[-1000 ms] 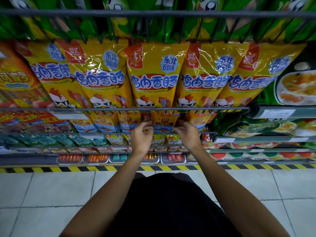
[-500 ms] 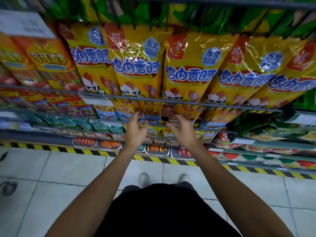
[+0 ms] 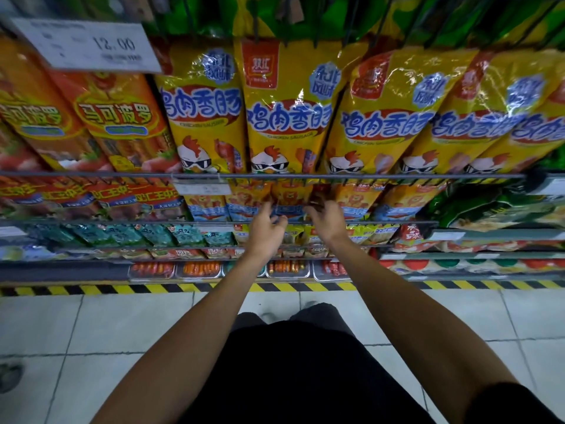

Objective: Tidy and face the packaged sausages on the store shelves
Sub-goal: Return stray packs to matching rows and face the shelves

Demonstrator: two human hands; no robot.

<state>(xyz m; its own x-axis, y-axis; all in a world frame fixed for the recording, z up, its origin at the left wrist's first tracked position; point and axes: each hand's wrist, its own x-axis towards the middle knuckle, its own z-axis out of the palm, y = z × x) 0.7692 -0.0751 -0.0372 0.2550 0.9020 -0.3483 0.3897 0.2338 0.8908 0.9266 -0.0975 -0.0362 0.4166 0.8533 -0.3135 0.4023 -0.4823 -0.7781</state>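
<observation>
Head view, second shelf down: small orange-and-blue sausage packs (image 3: pixel 289 198) hung in row under wire rail (image 3: pixel 397 176). Left hand (image 3: pixel 265 230) and right hand (image 3: pixel 327 223) raised just beside each other — fingers curled onto lower edge of packs, exact grip unclear from blur. Above rail, yellow chicken sausage bags (image 3: pixel 287 117) face out — price tag (image 3: pixel 88 45) upper left.

Dim store lighting from above. White glare streaks the glossy yellow sausage packs (image 3: pixel 290 117). Wide-angle distortion bends the shelf rails (image 3: pixel 263 176) toward the edges; lower shelves and corners look soft and blurred.
</observation>
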